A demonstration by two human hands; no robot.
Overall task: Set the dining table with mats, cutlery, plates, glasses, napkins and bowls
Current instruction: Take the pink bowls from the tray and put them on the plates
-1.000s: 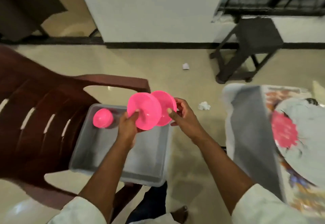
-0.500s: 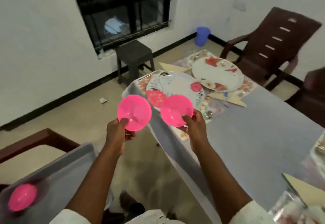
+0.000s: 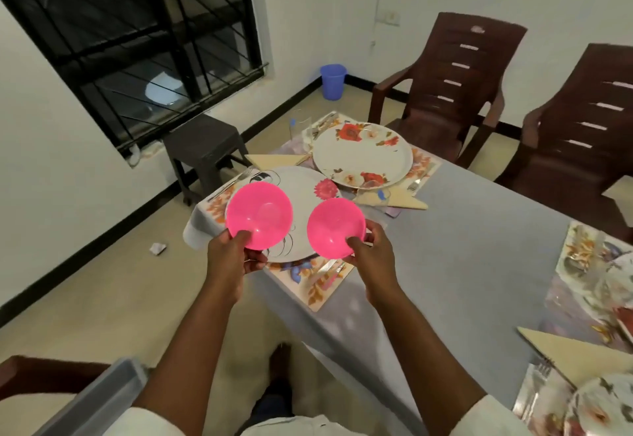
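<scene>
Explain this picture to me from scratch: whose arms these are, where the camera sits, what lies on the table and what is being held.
No machine here: these are a person's own two bare arms, seen from a wide-angle camera worn on their head, looking forward and down. That is why the arms reach in from the bottom edge.

The left hand grips a pink bowl by its near rim, thumb inside. The right hand holds a second pink bowl the same way. Both bowls are in the air, over the near corner of the dining table.

On its grey cloth, floral mats carry two plates: a near plate, partly hidden by the bowls, and a red-flowered plate beyond. Forks, folded beige napkins and clear glasses lie beside them. More place settings show at the right edge. Brown chairs stand behind the table.
</scene>
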